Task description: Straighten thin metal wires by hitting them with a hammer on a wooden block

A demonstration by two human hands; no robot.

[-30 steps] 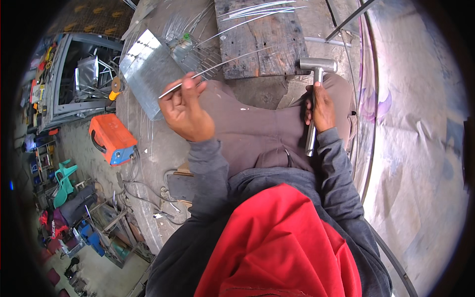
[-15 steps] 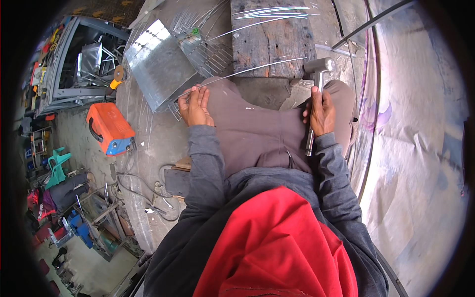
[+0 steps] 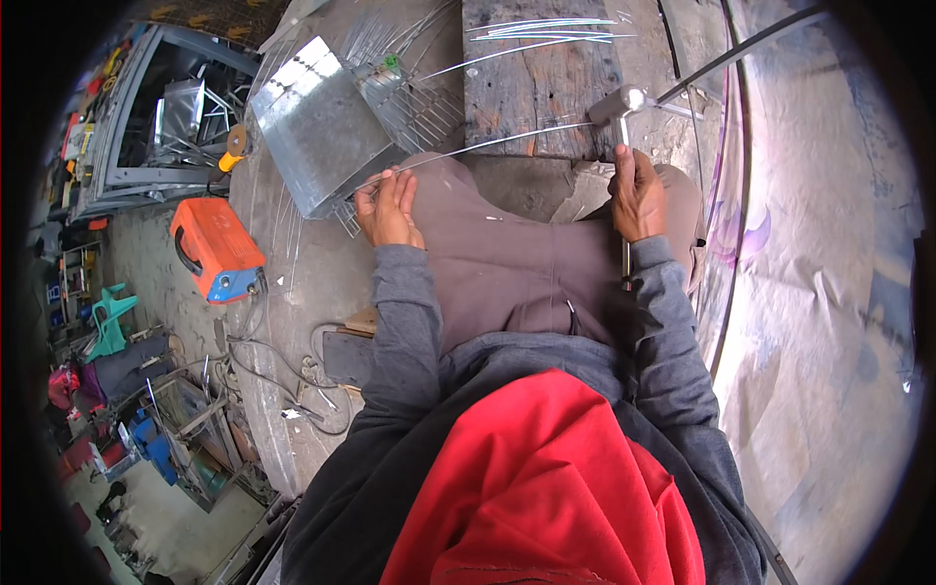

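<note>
My left hand [image 3: 392, 209] pinches the near end of a long thin metal wire [image 3: 497, 142]. The wire runs right across the front of a scorched wooden board [image 3: 541, 83], its far end meeting the hammer head. In my right hand [image 3: 640, 200] is a metal hammer [image 3: 620, 103], held by its handle with the head over the board's right edge. Several loose wires [image 3: 546, 27] lie at the back of the board. Just beyond my left hand stands a sheet-metal box [image 3: 327, 127], with a bundle of wires [image 3: 414, 97] beside it.
An orange machine [image 3: 218, 252] sits on the floor at left, with cables [image 3: 283, 366] near it. Behind it are a yellow-handled grinder [image 3: 232, 151] and a metal frame [image 3: 146, 182] holding scraps. A pale sheet [image 3: 819, 292] covers the right side. A dark bar [image 3: 741, 49] slants at upper right.
The hammer has tilted, its head shifting slightly left and toward me onto the wire's far end. My right hand has moved slightly right; the left hand keeps its hold.
</note>
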